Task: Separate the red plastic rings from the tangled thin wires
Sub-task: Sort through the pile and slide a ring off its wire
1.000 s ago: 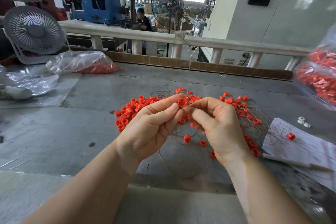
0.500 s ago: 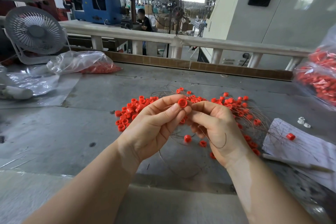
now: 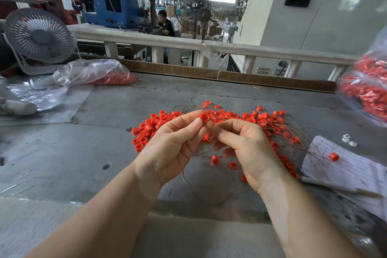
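little has moved: left hand [image 3: 171,144] fingers still pinch a red ring [image 3: 204,117], right hand [image 3: 245,144] fingers pinch thin wire [image 3: 211,132].

Handwriting covers the paper sheet [image 3: 347,165] at right, but none is legible.

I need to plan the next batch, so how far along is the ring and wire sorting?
Done: a wire-free pile of loose rings lies left of the hands. In hand: the left hand pinches one red ring while the right hand pinches at the wire beside it. Left: the many rings still threaded in the tangled wires at right.
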Motion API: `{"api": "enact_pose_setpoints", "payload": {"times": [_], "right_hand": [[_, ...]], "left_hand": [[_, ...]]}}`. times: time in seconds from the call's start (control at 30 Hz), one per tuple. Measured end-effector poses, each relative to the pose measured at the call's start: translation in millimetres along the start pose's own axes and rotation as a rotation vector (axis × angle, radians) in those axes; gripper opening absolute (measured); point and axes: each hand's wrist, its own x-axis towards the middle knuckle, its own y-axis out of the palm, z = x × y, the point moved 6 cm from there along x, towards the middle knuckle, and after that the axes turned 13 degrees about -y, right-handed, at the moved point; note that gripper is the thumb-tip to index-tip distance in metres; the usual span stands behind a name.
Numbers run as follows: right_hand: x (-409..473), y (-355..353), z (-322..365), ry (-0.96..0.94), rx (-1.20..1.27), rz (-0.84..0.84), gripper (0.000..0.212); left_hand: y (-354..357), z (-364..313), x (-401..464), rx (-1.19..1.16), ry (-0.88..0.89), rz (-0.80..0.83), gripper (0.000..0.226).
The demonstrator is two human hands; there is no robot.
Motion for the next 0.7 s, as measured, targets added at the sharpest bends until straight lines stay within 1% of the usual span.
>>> {"api": "enact_pose_setpoints", "payload": {"times": [0.1,0.17,0.27,0.37,0.43,0.57,0.63,0.7], "right_hand": [[3.2,-24.7,-3.5,-0.043,-0.248,-0.209,0.020],[4.6,-34.8,-0.3,-0.104,-0.428,-0.273,0.023],[3.6,-31.2,3.9,-0.147,-0.658,-0.220,0.024],[1.1,-25.5,3.7,-0.144,-0.837,-0.139,0.017],[0.6,-24.7,3.1,-0.119,-0.935,-0.106,0.017],[-0.1,-25.1,2.2,-0.102,-1.046,-0.094,0.023],[0.0,-25.6,0.8,-0.118,-1.075,-0.094,0.024],[0.8,-23.0,-3.3,-0.147,-1.124,-0.057,0.024]], "left_hand": [[-5.7,-0.6,2.1,-0.031,0.009,-0.062,0.019],[-7.0,-0.4,2.7,-0.032,0.008,-0.075,0.018],[-7.3,-0.2,2.3,-0.016,0.002,-0.067,0.019],[-6.5,-0.1,1.6,0.001,-0.003,-0.056,0.018],[-6.3,-0.2,1.4,0.009,-0.003,-0.056,0.018],[-4.8,-0.4,1.4,0.017,-0.004,-0.047,0.018],[-3.9,-0.4,1.3,0.022,-0.003,-0.037,0.019],[-2.5,-0.1,0.8,0.030,-0.003,-0.023,0.020]]}}
